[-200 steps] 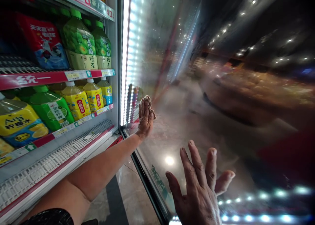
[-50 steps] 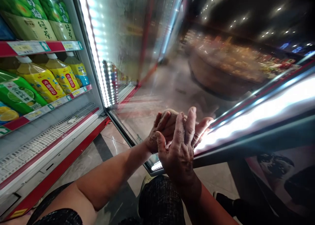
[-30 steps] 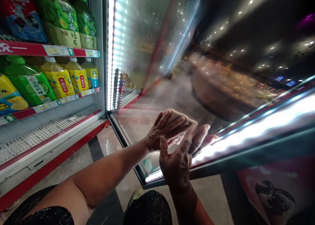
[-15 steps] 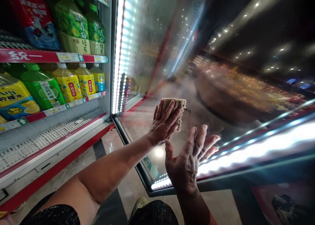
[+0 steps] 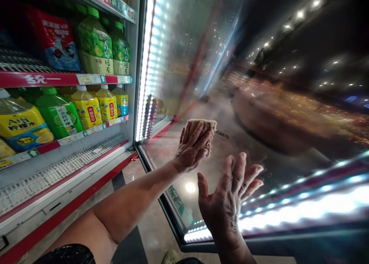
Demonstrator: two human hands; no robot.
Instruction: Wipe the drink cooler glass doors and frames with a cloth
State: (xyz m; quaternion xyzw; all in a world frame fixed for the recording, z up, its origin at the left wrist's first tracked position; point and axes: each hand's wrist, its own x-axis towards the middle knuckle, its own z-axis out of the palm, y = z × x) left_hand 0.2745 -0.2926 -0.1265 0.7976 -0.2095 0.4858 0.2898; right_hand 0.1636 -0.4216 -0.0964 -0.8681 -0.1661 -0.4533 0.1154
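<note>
My left hand (image 5: 191, 146) presses a folded beige towelling cloth (image 5: 212, 127) against the glass door (image 5: 184, 83) of a drinks cooler. Its fingers lie along the cloth, which sticks out past the fingertips, and a small dark tag (image 5: 222, 134) shows beside its right edge. Lower and to the right, my right hand (image 5: 226, 194) is held up with fingers spread and nothing in it. Its palm faces the glass; whether it touches the pane I cannot tell.
At left, the cooler's shelves hold green tea bottles (image 5: 95, 42), yellow drink bottles (image 5: 86, 107) and a red-and-blue pack (image 5: 59, 40). A white wire rack (image 5: 66, 167) lies below. Bright light strips (image 5: 145, 64) line the door's edges. A shoe (image 5: 170, 256) stands on the tiled floor (image 5: 152, 218).
The view has shifted, so the shelves and door sit lower and further right in it. My left hand stays on the cloth at the glass; my right hand appears slightly lower and further right, still spread.
</note>
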